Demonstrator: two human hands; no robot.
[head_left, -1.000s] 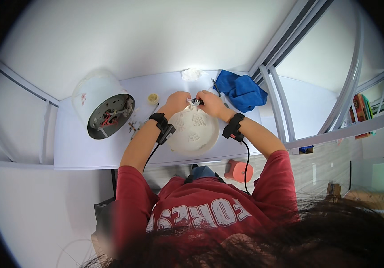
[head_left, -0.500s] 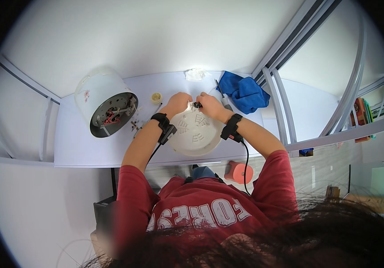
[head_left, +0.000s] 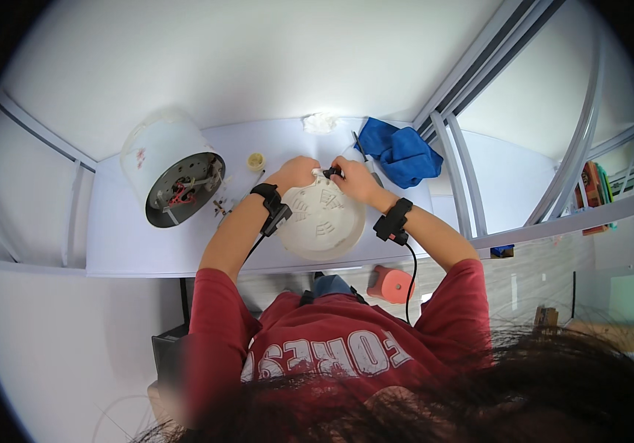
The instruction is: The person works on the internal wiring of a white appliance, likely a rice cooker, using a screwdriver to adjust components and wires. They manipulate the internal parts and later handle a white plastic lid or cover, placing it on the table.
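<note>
A round off-white plastic base cover [head_left: 317, 235] with slotted vents lies near the front edge of the table. My left hand [head_left: 296, 174] is closed on its far rim, left of a small notch. Just to the right, my right hand [head_left: 352, 179] pinches a small black part [head_left: 332, 173] at that same rim; whether it is a socket or a plug I cannot make out. To the left a white cooker body [head_left: 149, 159] lies on its side, its open underside toward me showing a metal plate and red wires [head_left: 182, 192]. My right fingertips are partly hidden.
A small round tub [head_left: 256, 161] and several loose screws or small metal parts [head_left: 221, 207] lie between cooker and cover. Behind are crumpled white tissue [head_left: 320, 123], a blue cloth [head_left: 404, 153] and a screwdriver [head_left: 361, 148]. A metal frame [head_left: 468, 173] borders the right side.
My right hand has turned and shifted slightly at the rim, its wrist moving a little right and toward me. The left hand keeps its grip on the cover.
</note>
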